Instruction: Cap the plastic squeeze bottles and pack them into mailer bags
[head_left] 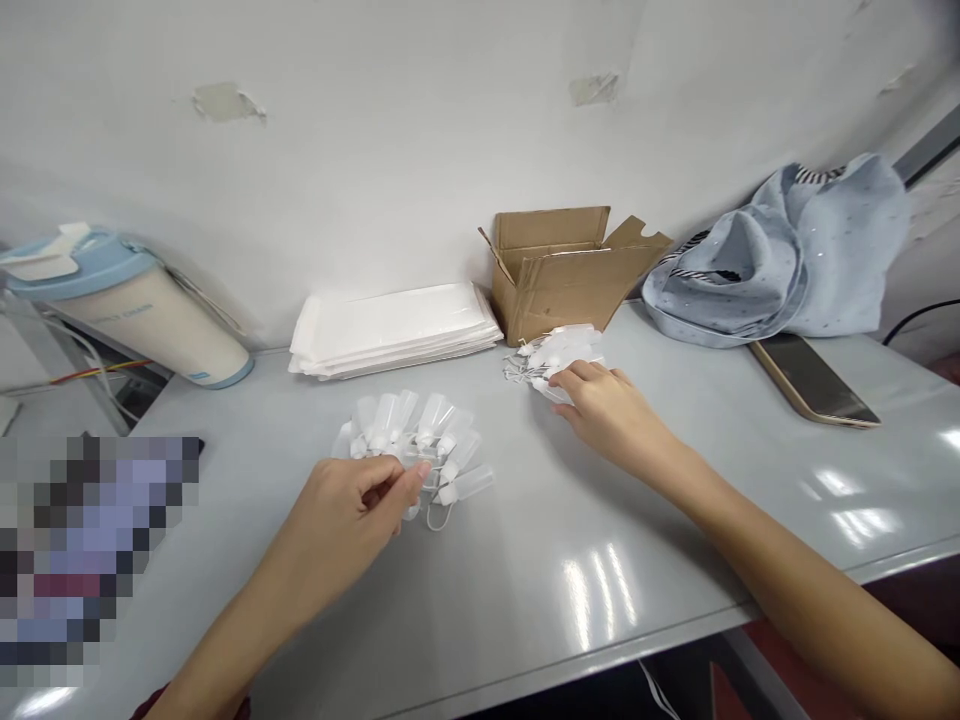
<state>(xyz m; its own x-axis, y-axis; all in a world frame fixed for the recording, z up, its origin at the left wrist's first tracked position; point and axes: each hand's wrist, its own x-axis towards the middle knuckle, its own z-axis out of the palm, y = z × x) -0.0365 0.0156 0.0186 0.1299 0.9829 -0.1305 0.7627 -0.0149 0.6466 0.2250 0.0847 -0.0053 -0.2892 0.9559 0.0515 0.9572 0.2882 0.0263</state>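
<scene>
Small translucent squeeze bottles (386, 415) with white caps and thin cap straps lie fanned out in a loose cluster on the grey table. My left hand (352, 515) is at the near side of that cluster, thumb and forefinger pinched together. Whatever is between those fingertips, if anything, is hidden. Farther back on the right, a second heap of similar bottles (574, 340) lies in front of the cardboard box. My right hand (607, 410) reaches over this heap's near edge, its fingers curled on one small bottle (551, 390), which is partly covered.
An open cardboard box (577, 290) stands against the wall, beside a stack of flat white packets (390, 325). A tilted cream-and-blue tumbler (150, 320) is at left, above a pixelated area. A light blue cloth bag (817, 260) and a phone (817, 380) occupy the right.
</scene>
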